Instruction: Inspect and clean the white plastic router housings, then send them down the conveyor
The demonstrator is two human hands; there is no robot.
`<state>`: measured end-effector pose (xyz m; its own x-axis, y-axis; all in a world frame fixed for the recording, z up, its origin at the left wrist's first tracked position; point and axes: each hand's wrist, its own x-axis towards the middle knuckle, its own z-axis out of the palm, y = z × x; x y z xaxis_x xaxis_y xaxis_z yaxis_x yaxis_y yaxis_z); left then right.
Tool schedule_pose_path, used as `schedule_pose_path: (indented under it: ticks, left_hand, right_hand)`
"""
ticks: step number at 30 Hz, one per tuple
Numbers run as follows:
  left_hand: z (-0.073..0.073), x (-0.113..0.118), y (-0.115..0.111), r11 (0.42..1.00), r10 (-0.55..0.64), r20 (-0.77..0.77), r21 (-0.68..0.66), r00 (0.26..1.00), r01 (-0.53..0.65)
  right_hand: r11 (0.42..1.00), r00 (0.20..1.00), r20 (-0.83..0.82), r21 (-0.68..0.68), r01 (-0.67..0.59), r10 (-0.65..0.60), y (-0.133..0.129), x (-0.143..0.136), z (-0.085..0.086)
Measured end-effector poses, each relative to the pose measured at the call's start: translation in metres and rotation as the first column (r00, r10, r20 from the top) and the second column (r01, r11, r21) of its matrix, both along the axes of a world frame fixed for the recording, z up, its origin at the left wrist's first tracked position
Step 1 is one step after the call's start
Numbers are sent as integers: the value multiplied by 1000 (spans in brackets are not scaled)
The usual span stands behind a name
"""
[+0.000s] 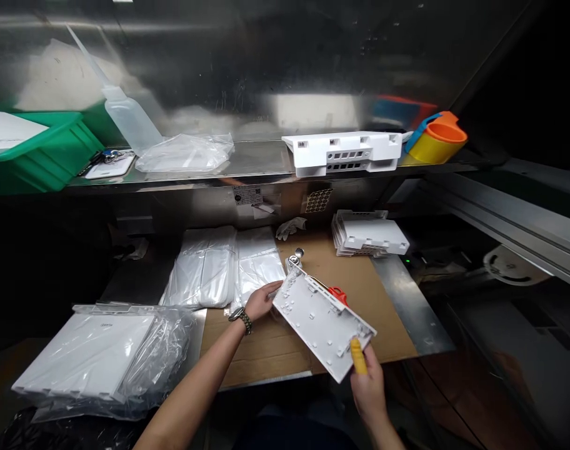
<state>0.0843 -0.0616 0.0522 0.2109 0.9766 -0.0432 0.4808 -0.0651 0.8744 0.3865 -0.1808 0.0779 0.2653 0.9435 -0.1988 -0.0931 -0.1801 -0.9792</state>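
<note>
A white plastic housing (317,322) is held tilted above the cardboard sheet, its ribbed inner side facing up. At its left end my left hand (261,301) grips the edge, fingers partly hidden behind it; a watch and a braided band are on that wrist. My right hand (369,384) holds the lower right corner of the housing and also a yellow-handled tool (358,356), whose handle lies against the housing. Behind the housing, a red-handled tool (338,294) and a small metal-topped container (294,259) are partly covered.
Clear plastic bags (203,265) lie left on the cardboard (392,325). Stacked white housings (372,234) sit back right, bagged ones (92,353) front left. The shelf (257,159) bears a green bin (45,150), a squeeze bottle (132,122), a housing (348,152) and tape rolls (437,140).
</note>
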Motion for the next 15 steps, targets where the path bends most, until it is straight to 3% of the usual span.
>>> schedule_pose_path:
  ticks: [2,4,6,8,11,15]
  left_hand:
    - [0,4,-4,1000,23,3,-1,1000,-23]
    - [4,9,-7,998,66,6,6,998,-66]
    - [11,15,-13,990,137,10,29,991,-137]
    - [22,21,-21,970,229,8,83,973,-229]
    - [43,32,-40,930,311,-36,217,950,-296]
    - [68,60,-68,917,202,-144,374,969,-136]
  right_hand:
    - [994,967,251,90,-59,35,-13,-4,-6]
    - [963,909,398,173,-205,122,-24,-8,-10]
    - [908,862,460,233,-348,212,-30,-11,-9]
    - [882,845,457,228,-412,277,-35,-11,-5]
    - [915,872,383,133,-380,306,-37,-10,4]
    - [992,957,260,-39,-120,126,-27,-5,21]
